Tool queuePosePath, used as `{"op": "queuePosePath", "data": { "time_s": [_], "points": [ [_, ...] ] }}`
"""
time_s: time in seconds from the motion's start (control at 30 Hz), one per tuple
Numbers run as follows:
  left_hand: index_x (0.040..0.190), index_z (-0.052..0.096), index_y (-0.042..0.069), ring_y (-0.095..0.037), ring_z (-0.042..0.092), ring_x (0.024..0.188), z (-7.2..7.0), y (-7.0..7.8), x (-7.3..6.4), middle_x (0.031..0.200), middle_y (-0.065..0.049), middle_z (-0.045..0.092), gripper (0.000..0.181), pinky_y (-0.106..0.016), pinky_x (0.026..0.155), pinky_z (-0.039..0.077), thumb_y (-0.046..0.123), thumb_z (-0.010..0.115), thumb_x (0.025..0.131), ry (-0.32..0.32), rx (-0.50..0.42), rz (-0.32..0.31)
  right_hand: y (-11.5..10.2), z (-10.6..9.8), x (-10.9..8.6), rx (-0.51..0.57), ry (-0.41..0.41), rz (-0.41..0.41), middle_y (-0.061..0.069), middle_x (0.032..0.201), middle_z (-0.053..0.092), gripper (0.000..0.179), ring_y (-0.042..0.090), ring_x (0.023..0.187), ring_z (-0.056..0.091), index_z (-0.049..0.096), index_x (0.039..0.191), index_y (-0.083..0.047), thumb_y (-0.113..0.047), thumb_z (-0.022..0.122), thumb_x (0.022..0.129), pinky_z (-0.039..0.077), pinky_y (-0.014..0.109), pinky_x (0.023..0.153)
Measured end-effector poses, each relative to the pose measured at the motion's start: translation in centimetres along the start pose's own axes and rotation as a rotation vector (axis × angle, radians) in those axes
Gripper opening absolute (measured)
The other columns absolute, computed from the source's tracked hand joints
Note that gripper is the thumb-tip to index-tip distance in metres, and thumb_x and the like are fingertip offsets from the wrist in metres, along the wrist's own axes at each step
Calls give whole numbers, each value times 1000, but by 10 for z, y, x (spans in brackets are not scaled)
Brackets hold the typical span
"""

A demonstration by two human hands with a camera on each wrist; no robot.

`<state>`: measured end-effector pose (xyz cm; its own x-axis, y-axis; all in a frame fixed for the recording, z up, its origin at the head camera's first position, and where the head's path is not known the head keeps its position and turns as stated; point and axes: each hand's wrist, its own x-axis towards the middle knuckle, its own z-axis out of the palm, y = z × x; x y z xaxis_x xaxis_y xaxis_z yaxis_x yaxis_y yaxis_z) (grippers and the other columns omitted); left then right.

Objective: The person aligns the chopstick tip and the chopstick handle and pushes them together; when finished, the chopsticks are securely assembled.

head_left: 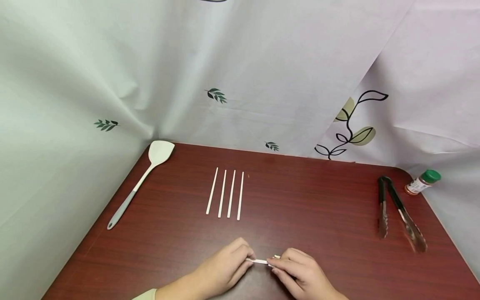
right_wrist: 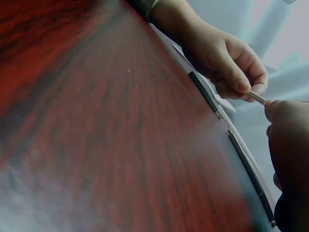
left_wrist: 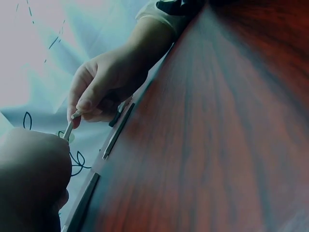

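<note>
Close to the front of the table, my left hand [head_left: 228, 264] and right hand [head_left: 300, 271] face each other, a thin white stick [head_left: 259, 261] stretched between them. Fingers and thumb of each hand pinch it, and they cover its ends. A small white tip [head_left: 276, 256] shows at the right fingers; whether it belongs to another stick I cannot tell. In the left wrist view, my right hand [left_wrist: 108, 82] pinches one end of the stick. The right wrist view has my left hand [right_wrist: 224, 63] pinching the other end. Beyond the hands, several white chopsticks [head_left: 230, 193] lie side by side.
A white spatula [head_left: 160, 153] with a grey handle lies at the table's left edge. Metal tongs [head_left: 403, 212] with black handles rest spread on the right. By them is a green-capped spice jar [head_left: 421, 182]. White patterned cloth [head_left: 243, 75] hangs behind the reddish-brown table [head_left: 318, 200].
</note>
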<state>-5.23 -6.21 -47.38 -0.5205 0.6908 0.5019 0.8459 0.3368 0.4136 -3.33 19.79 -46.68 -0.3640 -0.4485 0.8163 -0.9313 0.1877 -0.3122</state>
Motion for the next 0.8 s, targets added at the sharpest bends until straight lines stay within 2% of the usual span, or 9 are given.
{"op": "queuePosePath", "data": {
  "time_s": [0.13,0.33,0.53,0.67,0.8],
  "points": [
    [109,63,13,0,59,96,0,1,-1,107,6,59,8,-10,87,48,19,58,111,-5,-11,28,0,1,-3,-2,-20,25,0,90,66,22,6,77,61,78,109,3,-14,64,108,50,15,72],
    [110,64,13,-1,61,95,2,-1,-1,108,6,61,5,-11,88,48,16,60,110,24,-26,74,1,1,-5,-8,-42,27,1,92,68,21,7,80,63,78,110,1,-15,64,108,53,19,74],
    [109,65,13,-2,61,95,2,-1,-2,108,6,61,10,-11,87,49,20,58,111,4,-51,44,2,1,-6,-14,-59,21,1,93,68,22,6,79,62,78,109,1,-15,63,109,52,17,73],
    [109,65,13,0,60,93,3,0,-2,107,6,61,11,-10,86,49,21,57,112,-5,-39,45,3,1,-7,-8,-65,12,1,93,68,22,6,79,62,78,108,2,-15,63,109,52,18,74],
    [110,65,12,-1,61,93,2,1,-2,108,5,62,9,-11,85,49,19,60,111,-9,-36,39,3,2,-9,-35,-52,31,0,93,69,21,7,81,64,79,107,-1,-16,64,108,54,20,75]
  ]
}}
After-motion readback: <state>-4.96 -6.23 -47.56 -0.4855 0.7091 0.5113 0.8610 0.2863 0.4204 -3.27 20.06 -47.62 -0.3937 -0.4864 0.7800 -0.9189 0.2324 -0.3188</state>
